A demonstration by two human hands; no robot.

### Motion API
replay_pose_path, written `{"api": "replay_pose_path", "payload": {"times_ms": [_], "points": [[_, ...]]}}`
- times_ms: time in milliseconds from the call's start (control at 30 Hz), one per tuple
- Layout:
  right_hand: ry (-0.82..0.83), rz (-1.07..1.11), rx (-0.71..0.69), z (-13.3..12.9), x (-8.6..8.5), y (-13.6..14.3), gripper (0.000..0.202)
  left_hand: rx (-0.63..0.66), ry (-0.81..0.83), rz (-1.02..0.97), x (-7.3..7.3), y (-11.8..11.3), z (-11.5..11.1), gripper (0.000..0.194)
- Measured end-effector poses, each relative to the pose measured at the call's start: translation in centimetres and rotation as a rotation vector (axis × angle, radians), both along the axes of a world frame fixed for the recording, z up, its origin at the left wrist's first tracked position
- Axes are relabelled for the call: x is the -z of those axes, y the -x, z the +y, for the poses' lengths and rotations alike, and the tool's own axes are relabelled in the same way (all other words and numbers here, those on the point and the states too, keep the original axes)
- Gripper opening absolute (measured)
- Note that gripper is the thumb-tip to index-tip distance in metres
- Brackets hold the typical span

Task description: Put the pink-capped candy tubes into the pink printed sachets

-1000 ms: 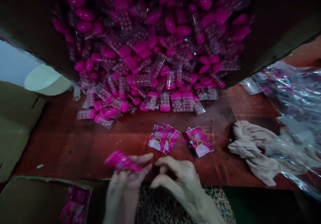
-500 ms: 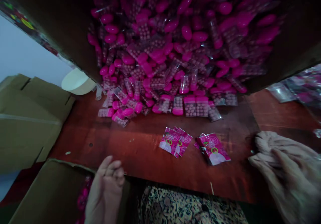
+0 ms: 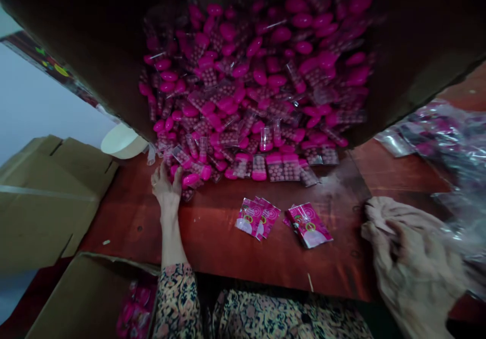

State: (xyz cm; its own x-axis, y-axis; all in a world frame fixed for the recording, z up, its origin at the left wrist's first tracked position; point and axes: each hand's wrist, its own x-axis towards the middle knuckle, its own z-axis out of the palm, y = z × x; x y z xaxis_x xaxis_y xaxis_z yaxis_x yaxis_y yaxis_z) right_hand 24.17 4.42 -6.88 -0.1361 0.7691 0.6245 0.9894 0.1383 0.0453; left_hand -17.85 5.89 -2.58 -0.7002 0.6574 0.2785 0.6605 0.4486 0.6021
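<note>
At centre left, the left hand, thumb and fingers apart, meets pink-capped containers heaped in the upper middle; at lower right, the right hand lies on a beige cloth, whether gripping I can't tell.

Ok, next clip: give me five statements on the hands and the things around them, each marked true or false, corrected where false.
1. The left hand is at the pile of pink-capped containers. True.
2. The right hand is on that pile too. False: it is on the crumpled cloth.
3. The printed packets lie in two groups on the reddish table. True.
4. The pale round dish stands next to the cloth. False: it is over on the picture's left, the cloth on its right.
5. The lower-left cardboard box has pink items inside. True.
</note>
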Motion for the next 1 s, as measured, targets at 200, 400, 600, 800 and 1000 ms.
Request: {"api": "replay_pose_path", "payload": {"times_ms": [200, 400, 600, 800, 1000], "points": [[0.064, 0.028, 0.041, -0.3, -0.1, 0.3, 0.042, -0.107, 0.05, 0.032, 1.4, -5.3, -0.2, 0.058], [0.072, 0.009, 0.044, -0.3, -0.4, 0.5, 0.041, -0.173, 0.021, -0.068, 2.5, -12.3, 1.0, 0.076], [-0.008, -0.011, 0.043, -0.2, 0.1, 0.3, 0.043, -0.14, 0.006, -0.203, 2.0, -16.1, 2.6, 0.09], [-0.078, 0.02, 0.026, 0.1, 0.8, -0.1, 0.038, -0.046, -0.051, -0.278, 0.7, -15.7, 0.7, 0.082], [-0.079, 0.021, 0.032, 0.1, 0.7, -0.1, 0.034, -0.376, -0.1, 0.136, -1.2, -5.7, 0.1, 0.052]]}}
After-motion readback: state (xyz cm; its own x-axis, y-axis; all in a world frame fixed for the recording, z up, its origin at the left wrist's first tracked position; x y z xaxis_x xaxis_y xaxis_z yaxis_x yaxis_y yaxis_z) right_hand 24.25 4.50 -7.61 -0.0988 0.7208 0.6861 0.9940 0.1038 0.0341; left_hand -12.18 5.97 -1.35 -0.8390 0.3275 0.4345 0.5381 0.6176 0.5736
